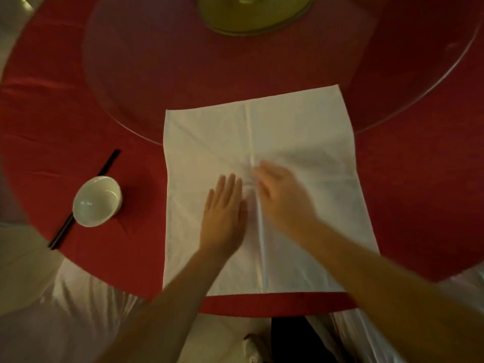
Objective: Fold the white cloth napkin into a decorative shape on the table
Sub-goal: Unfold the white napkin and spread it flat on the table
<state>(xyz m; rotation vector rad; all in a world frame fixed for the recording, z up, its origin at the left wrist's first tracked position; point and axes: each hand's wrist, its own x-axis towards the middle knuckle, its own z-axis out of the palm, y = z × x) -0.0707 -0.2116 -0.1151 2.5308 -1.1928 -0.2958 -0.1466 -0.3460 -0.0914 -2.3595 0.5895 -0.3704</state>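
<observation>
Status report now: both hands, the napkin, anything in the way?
Left hand flat on napkin, right hand open, blurred, over centre crease. Napkin spread flat, no folds made. Bowl and chopsticks lie to the left, clear.

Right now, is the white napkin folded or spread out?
Spread out. The white napkin lies flat as one open sheet on the red tablecloth, showing only crease lines; both hands rest on it.

Dim, warm light falls on a round desk (65, 113) under a red tablecloth, with a glass turntable (157, 74) at its centre.
</observation>
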